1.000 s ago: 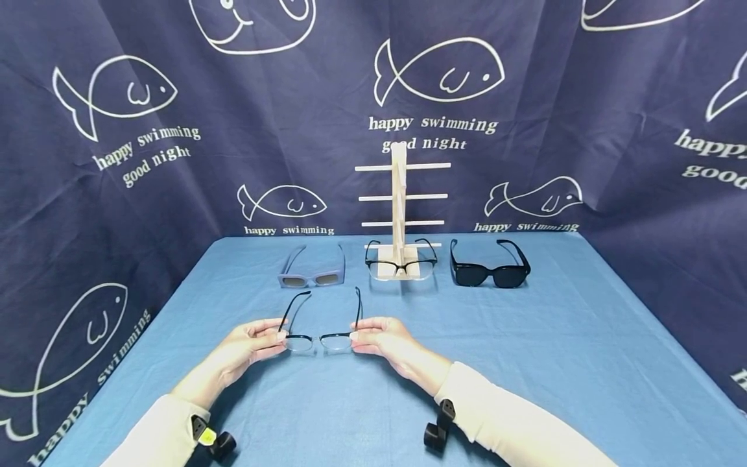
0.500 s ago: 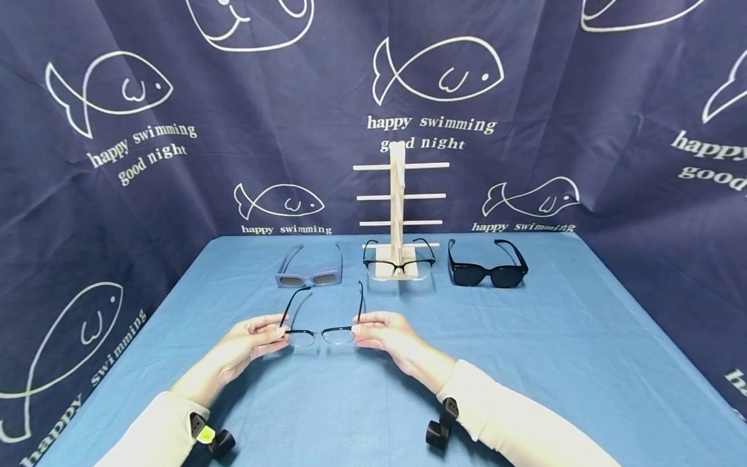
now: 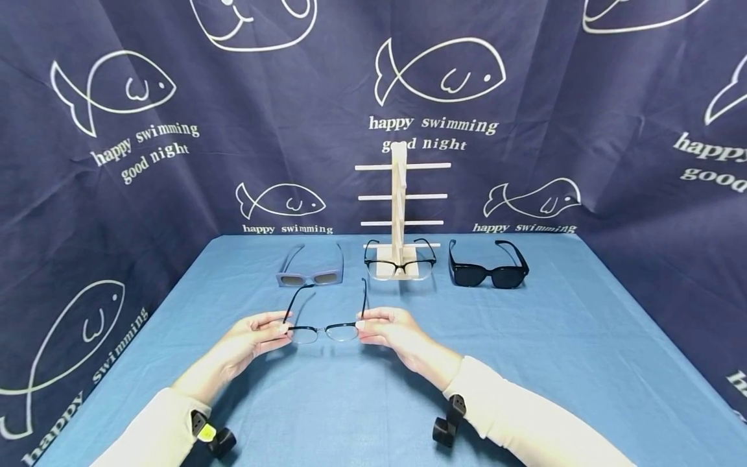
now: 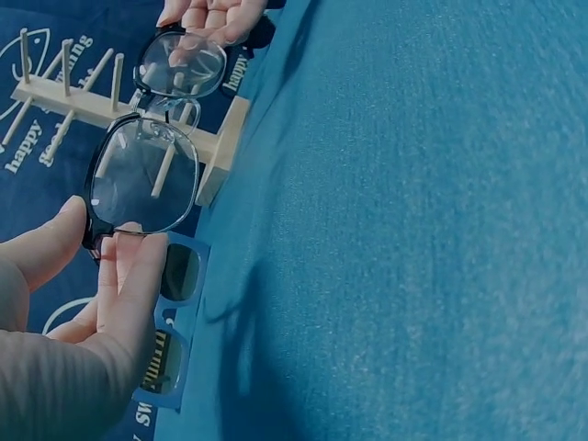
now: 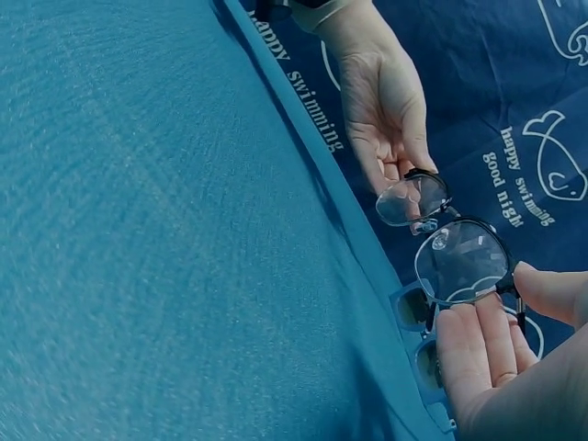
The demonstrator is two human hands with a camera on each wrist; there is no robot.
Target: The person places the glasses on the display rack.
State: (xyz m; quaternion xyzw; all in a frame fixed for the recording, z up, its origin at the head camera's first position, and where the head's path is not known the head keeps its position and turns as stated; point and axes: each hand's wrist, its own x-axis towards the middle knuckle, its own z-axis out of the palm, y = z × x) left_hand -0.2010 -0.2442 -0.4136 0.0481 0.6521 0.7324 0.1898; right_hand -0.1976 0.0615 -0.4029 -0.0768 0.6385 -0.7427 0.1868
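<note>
A pair of clear-lensed eyeglasses with a dark upper rim point(image 3: 322, 329) is held up over the blue cloth, temples open and pointing away from me. My left hand point(image 3: 257, 334) pinches its left corner between thumb and fingers. At the opposite corner my right hand point(image 3: 397, 334) does the same. In the left wrist view the thumb is on one side of the hinge of the eyeglasses point(image 4: 90, 216) and the fingertips are on the other. The right wrist view shows the right thumb and fingers point(image 5: 478, 344) at the other hinge.
Behind stands a wooden display rack point(image 3: 399, 194) with several crossbars. Black-framed glasses point(image 3: 400, 266) sit before its base. Lilac sunglasses point(image 3: 309, 279) lie to its left, black sunglasses point(image 3: 490, 275) to its right. A dark fish-print curtain point(image 3: 327, 130) hangs behind the blue table point(image 3: 525, 350).
Both hands have carried the eyeglasses slightly up and to the right in the head view, away from me. The grip stays the same, and the other glasses have not moved.
</note>
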